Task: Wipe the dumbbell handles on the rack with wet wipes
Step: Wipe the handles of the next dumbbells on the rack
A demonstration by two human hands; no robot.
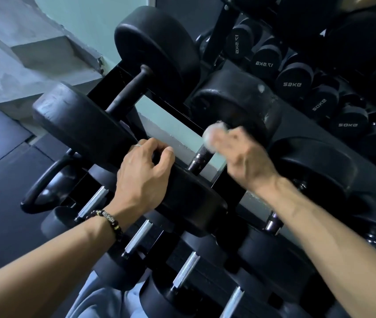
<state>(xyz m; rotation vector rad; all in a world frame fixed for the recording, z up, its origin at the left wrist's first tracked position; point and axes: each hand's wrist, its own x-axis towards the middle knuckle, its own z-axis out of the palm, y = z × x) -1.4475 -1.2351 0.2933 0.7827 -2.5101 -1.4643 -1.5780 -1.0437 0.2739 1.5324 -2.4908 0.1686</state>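
A big black dumbbell lies on the top rack rail, its dark knurled handle (pixel 199 158) showing between its two heads. My right hand (pixel 244 154), blurred, holds a crumpled white wet wipe (pixel 213 134) against the upper part of that handle. My left hand (pixel 144 173), fingers curled, grips the top edge of this dumbbell's near head (pixel 189 200). Another large dumbbell sits to the left, with a dark handle (pixel 130 91).
Below my arms, a lower shelf carries several smaller dumbbells with silver handles (pixel 137 237). A kettlebell (pixel 45 187) stands on the dark floor at left. A mirror at upper right reflects rows of labelled dumbbells (pixel 292 82). Grey concrete steps rise at upper left.
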